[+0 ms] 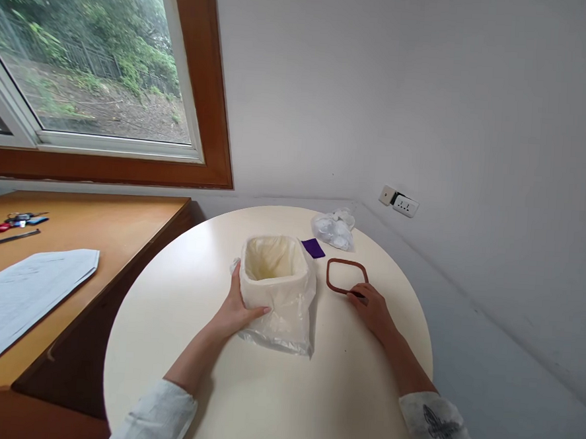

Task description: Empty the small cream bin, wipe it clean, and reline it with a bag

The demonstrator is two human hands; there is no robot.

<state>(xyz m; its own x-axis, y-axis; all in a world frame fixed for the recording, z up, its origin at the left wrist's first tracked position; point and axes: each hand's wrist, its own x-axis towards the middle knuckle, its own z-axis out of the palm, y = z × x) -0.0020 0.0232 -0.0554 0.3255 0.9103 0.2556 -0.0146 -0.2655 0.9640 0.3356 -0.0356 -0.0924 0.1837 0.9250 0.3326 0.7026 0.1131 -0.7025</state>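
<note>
A small trash bin (287, 312) stands upright on the round table, lined with a whitish plastic bag that is folded over its rim and hangs loose down the front. My left hand (236, 309) grips the bin's left side, thumb across the front and fingers round the far side. To the right, a brown ring (340, 261), square with rounded corners, lies on or just above the tabletop. At the ring's near right corner, my right hand (370, 307) pinches its edge. What the bin is like under the bag is mostly hidden.
Behind the bin lie a purple square (313, 248) and a crumpled clear plastic bag (335, 229). The round table (168, 304) stands against the wall with a socket (406, 205). A wooden desk (124, 216) on the left holds papers (35, 290), keys (22, 219) and a thin dark tool (11, 239).
</note>
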